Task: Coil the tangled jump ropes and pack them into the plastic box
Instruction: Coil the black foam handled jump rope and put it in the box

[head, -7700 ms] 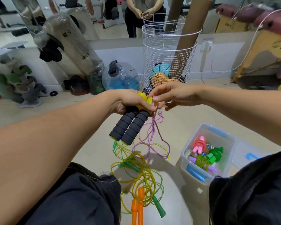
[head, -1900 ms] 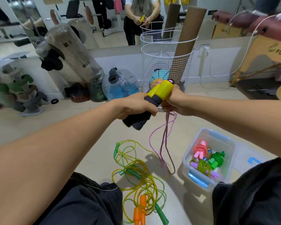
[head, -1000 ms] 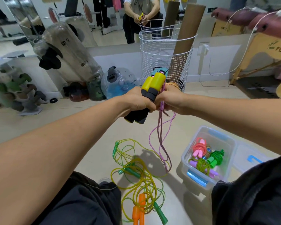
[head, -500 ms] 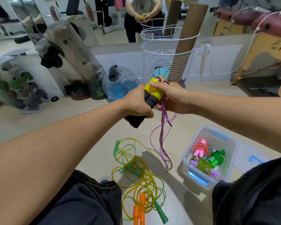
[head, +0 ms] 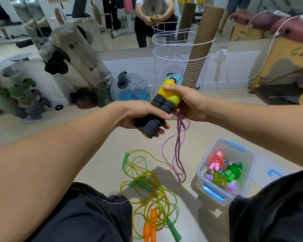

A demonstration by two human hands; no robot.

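the person holds two jump rope handles (head: pixel 162 109) side by side in front of the body, above the floor. the left hand (head: pixel 143 116) is closed around the dark foam part of the handles, and the right hand (head: pixel 187 103) is closed on the yellow ends, with the thumb on top. from under the right hand the purple cord (head: pixel 177 151) hangs down in some long loose loops, and its lowest part comes near the floor, just beside the plastic box (head: pixel 224 172).

i think the cord is light, thin and very soft, so it will not keep a shape alone and can slip open again. the foam looks easy to grip. the best place to hold is the two handles together in one hand, and the other hand winds the cord.

the clear box stands open on the floor at the right. inside lie some coiled ropes already: a pink one, a green one, a yellow-green one and something pale purple. its lid (head: pixel 268 172) lies beside it. another tangle of yellow and green ropes (head: pixel 147 186) with orange handles (head: pixel 150 227) lies on the floor, not yet coiled.
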